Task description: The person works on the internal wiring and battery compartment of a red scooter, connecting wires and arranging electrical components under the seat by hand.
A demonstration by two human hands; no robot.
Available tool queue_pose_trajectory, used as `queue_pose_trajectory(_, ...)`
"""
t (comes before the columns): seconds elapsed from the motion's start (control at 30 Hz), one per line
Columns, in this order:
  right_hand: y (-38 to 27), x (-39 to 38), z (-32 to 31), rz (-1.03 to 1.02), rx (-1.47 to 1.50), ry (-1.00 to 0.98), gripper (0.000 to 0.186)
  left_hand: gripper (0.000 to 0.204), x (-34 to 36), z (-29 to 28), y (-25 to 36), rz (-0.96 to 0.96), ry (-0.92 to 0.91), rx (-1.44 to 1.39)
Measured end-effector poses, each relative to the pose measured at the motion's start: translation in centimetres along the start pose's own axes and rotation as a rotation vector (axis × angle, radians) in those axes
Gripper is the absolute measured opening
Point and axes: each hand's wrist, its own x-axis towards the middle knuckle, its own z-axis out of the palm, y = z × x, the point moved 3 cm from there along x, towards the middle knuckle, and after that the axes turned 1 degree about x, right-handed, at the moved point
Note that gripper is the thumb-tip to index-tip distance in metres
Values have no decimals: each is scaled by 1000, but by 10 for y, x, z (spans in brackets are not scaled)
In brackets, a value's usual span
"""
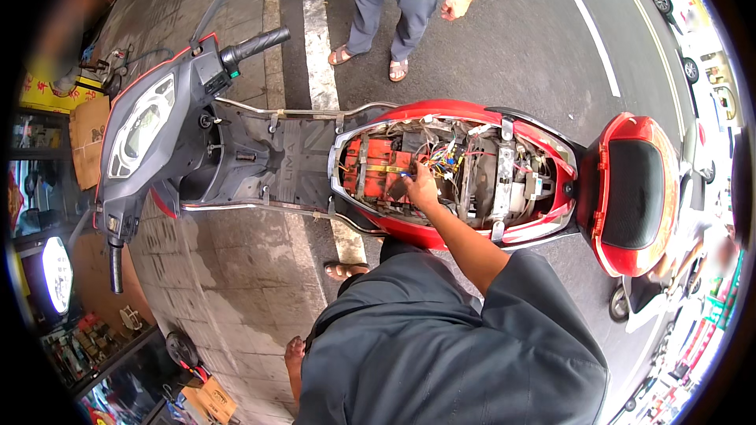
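Note:
A red scooter (441, 108) stands crosswise before me, the compartment under its seat exposed. My right hand (422, 189) reaches into this compartment, at the right side of the red battery packs (382, 167). Its fingers are pinched together at a small bluish piece, too small to name. Just beyond these fingers lies a tangle of coloured wires (447, 159). My left hand (294, 351) hangs low beside my left hip, away from the scooter. Its fingers look curled, with no object visible in them.
The scooter's handlebar (256, 44) is at the left, its red and black top box (634, 193) at the right. Across the scooter stands another person (394, 16) in sandals. Shop shelves (94, 346) and a cardboard box (211, 400) line the lower left. Parked vehicles edge the road.

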Motion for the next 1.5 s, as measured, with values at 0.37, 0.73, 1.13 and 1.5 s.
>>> queue_pose_trajectory(0.37, 4, -9, -16, 171, -50, -79, 46, 47, 12, -13, 20, 24, -29, 25)
queue_pose_trajectory(0.73, -52, -60, -6, 106, 72, 219, 65, 47, 11, -66, 16, 31, -68, 53)
queue_pose_trajectory(1.13, -38, -214, 36, 88, 296, 148, 29, 48, 35, -202, -63, -73, -150, 186)
queue_pose_trajectory(1.5, 63, -313, 14, 442, 411, 121, 19, 59, 40, -157, 81, -18, -131, 356)
